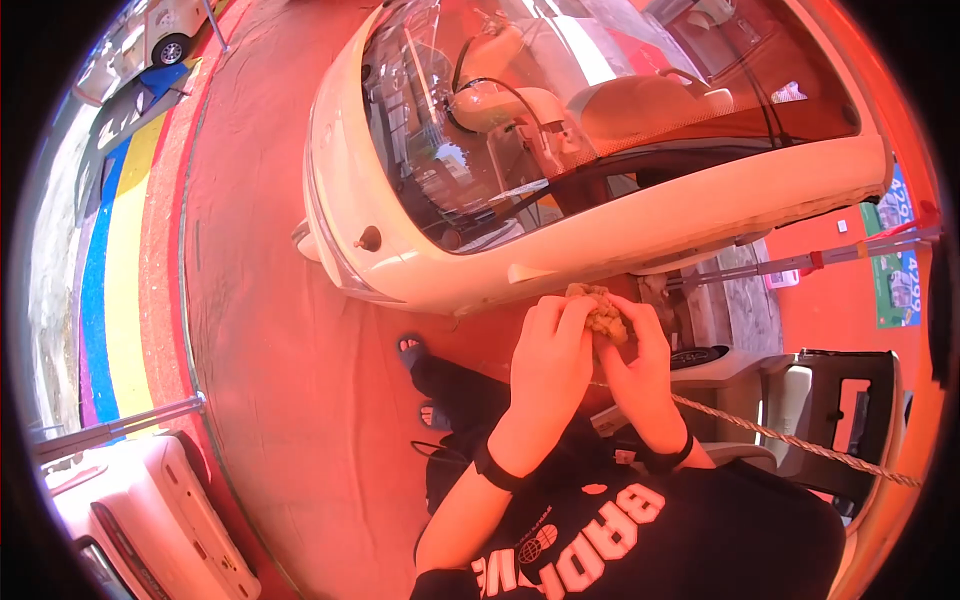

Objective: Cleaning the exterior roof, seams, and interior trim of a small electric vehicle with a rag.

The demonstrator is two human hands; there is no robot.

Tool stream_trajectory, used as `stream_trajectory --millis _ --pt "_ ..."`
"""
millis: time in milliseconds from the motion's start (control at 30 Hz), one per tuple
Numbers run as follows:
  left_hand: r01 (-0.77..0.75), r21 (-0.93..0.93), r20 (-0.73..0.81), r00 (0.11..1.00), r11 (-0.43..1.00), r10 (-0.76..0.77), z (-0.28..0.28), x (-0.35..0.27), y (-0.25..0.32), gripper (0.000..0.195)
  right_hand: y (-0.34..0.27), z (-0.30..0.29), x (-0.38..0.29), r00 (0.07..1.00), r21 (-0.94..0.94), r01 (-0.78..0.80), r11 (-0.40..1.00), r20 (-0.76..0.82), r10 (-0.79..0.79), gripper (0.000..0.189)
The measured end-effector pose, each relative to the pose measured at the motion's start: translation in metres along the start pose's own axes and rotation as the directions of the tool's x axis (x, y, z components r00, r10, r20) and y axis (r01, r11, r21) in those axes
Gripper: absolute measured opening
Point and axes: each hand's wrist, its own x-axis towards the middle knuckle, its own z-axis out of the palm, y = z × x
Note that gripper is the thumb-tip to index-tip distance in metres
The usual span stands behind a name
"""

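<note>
A piece of food that looks like fried chicken (607,319), brown with a craggy crust, is held up before my chest. My left hand (551,360) and my right hand (639,349) both have their fingers closed around it, one from each side. Which end each fingertip presses is partly hidden. Both wrists wear a dark band. Just beyond the hands lies the lower edge of a small pale vehicle body (645,221) with a large curved window (525,127). Everything is tinted red by the light.
A twisted rope (795,439) runs to the right of my body. Metal poles (810,261) cross at the right, near a vehicle door panel (862,420). Another pale vehicle (165,517) stands at lower left. Red matting (300,420) covers the ground, with coloured stripes (124,277) beyond.
</note>
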Motion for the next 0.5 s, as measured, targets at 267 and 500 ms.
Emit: stream_trajectory --millis 267,500 --pt "-0.461 0.189 0.248 0.877 0.867 0.412 0.014 0.061 -0.05 0.029 -0.012 0.039 0.029 0.934 -0.026 -0.269 0.963 -0.252 0.254 0.046" --pt "-0.493 0.114 0.4 0.818 0.863 0.415 -0.005 0.076 -0.072 0.026 -0.017 0.068 0.033 0.857 0.096 -0.387 0.917 -0.329 0.397 0.035"
